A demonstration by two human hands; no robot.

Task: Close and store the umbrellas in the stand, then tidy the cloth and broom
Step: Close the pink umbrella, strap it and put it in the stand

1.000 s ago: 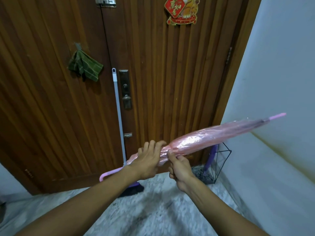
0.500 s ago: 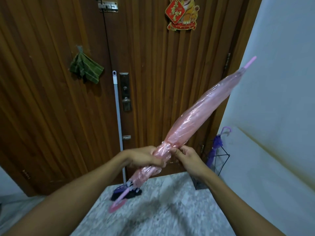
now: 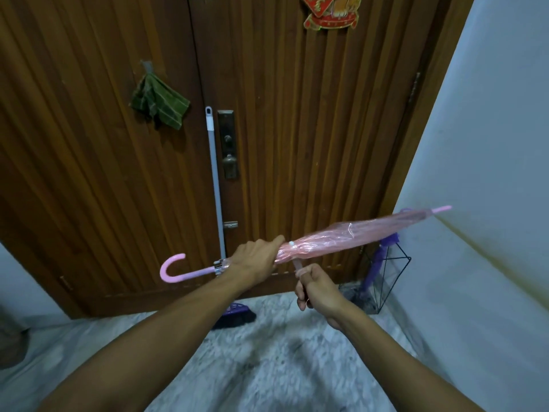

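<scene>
- Gripping the folded pink umbrella [image 3: 350, 237] near its handle end, the left hand [image 3: 252, 261] is wrapping round the bunched canopy, keeping it roughly level in front of the wooden door [image 3: 297, 114].
- The right hand [image 3: 316, 288] is pinching the little closing strap [image 3: 297, 266] that's hanging just under the canopy.
- A purple umbrella [image 3: 378, 263] is already standing in the black wire stand [image 3: 392, 281] by the wall.
- The green cloth [image 3: 157, 104] is hanging on the door, and the broom [image 3: 215, 179] is leaning against it.
</scene>
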